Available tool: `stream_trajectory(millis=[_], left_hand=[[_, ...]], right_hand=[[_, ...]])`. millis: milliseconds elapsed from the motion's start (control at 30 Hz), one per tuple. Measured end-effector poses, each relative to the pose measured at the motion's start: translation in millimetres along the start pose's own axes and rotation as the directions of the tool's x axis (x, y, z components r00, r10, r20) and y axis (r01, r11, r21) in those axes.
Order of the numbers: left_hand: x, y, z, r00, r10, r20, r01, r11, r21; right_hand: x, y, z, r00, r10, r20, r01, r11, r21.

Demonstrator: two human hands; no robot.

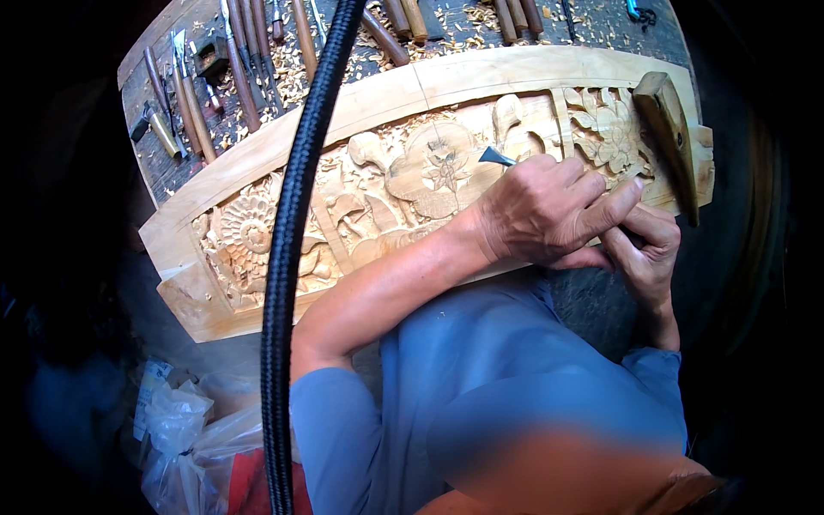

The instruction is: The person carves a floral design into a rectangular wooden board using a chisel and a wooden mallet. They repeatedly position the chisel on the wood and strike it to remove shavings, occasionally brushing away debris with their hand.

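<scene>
Pale, arched, floral-carved wooden panel on weathered grey workbench. Left hand clasps grey flared-blade chisel; right hand adjoining, grip hidden. Likely relief-carving step; next cut probably needs steady blade angle.

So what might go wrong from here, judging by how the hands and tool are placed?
The flared blade pokes out of the left hand near the central carved flower; a slip might gouge its petals.

The right hand is close against the left, so a jolt could unsettle both.

The dark wooden piece on the panel's right end might get knocked.
</scene>
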State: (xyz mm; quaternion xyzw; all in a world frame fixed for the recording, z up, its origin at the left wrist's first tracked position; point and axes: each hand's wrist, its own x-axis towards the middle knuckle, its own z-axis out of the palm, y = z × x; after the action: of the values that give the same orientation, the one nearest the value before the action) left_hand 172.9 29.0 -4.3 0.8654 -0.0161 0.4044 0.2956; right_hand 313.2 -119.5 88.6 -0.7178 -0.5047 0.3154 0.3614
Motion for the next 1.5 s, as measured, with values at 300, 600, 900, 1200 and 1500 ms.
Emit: stream_trajectory(millis=[300,600,900,1200,1500], left_hand=[[-1,-3,1,0.995,-0.095,-0.022,0.092,0.992,-0.085],[3,-4,2,0.985,-0.142,-0.101,0.130,0.984,-0.119],[4,-4,3,0.980,-0.161,-0.119,0.148,0.983,-0.109],[2,-6,3,0.983,-0.179,-0.039,0.175,0.982,-0.075],[0,-5,6,0.979,-0.204,0.010,0.204,0.978,-0.045]], right_hand=[[11,-5,8,1.000,-0.025,0.003,0.026,0.996,-0.081],[20,-11,8,0.999,-0.037,0.025,0.040,0.992,-0.120],[23,-5,6,0.996,-0.082,0.045,0.088,0.984,-0.155],[27,4,3,0.993,-0.083,0.082,0.093,0.988,-0.123],[30,13,4,0.987,-0.141,0.077,0.149,0.983,-0.110]])
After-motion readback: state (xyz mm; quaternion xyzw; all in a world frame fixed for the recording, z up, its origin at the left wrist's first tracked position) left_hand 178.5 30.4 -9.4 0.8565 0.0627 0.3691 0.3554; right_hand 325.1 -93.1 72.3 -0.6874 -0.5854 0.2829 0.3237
